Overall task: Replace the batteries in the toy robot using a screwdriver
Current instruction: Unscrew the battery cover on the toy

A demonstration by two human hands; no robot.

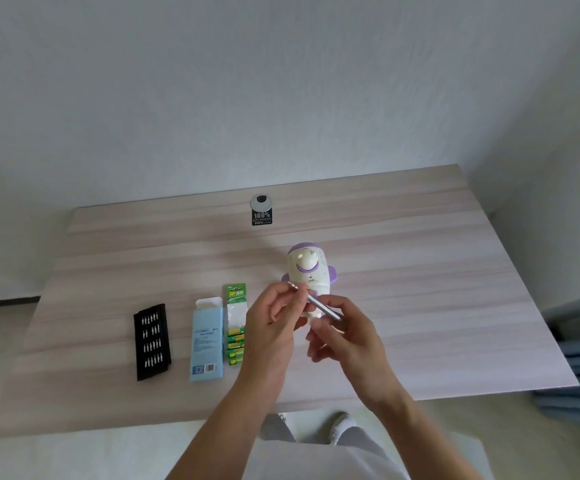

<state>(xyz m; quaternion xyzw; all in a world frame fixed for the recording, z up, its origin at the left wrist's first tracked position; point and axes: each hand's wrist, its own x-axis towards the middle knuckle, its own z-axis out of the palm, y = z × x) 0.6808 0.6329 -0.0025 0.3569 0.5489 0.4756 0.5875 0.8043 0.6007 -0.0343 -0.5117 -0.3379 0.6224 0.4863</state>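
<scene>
The toy robot (308,271) is lying on the table (420,289), just beyond both hands, white with purple trim, its underside or back facing up toward the camera; I cannot tell whether a battery cover is showing there. The right hand (347,336) is closing around the rear of a slim metal screwdriver (318,304), while the fingertips (286,289) of the left hand (269,327) are pinching its front end, near the tip. Both hands are hovering above the table, in front of the toy and not touching it.

This looks like the preparation step: seating or checking a bit in the driver before any screw is being turned. A black bit holder (151,341) is lying well to the left, beside a pale blue box (206,341) with its flap open. A green pack of batteries (236,327) is resting just left of the left hand, apparently with cells in it.

The next move probably calls for freeing the left hand to steady the toy, then bringing the tip squarely onto the cover screw, wherever that sits.
</scene>
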